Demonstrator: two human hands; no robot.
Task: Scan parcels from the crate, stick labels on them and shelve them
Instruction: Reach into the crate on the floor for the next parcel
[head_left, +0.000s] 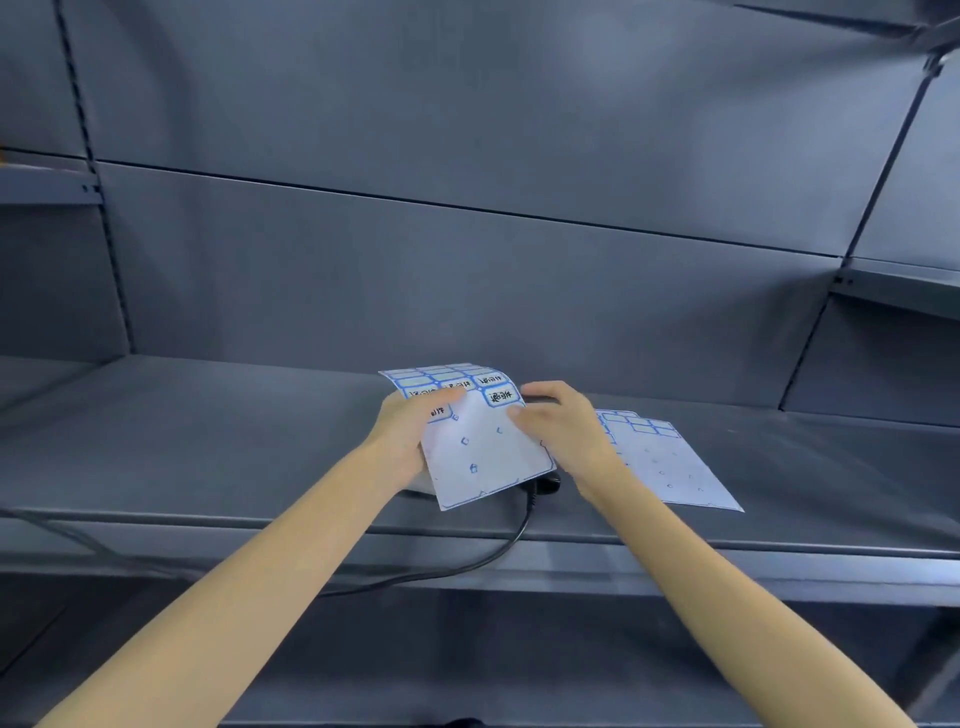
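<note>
A white label sheet (485, 452) with blue-bordered labels at its far end is held just above the grey shelf (208, 447). My left hand (410, 436) grips its left edge, thumb on top. My right hand (558, 423) touches the sheet's right edge beside a blue-bordered label (500, 397), fingers curled at it. Below the sheet a dark object with a black cable (511, 540), possibly the scanner, is mostly hidden. No parcel or crate is in view.
A second label sheet (670, 462) lies flat on the shelf to the right of my right hand. The cable hangs over the shelf's front edge. Grey back panels rise behind. Other shelves sit at far left (47, 187) and far right (904, 291).
</note>
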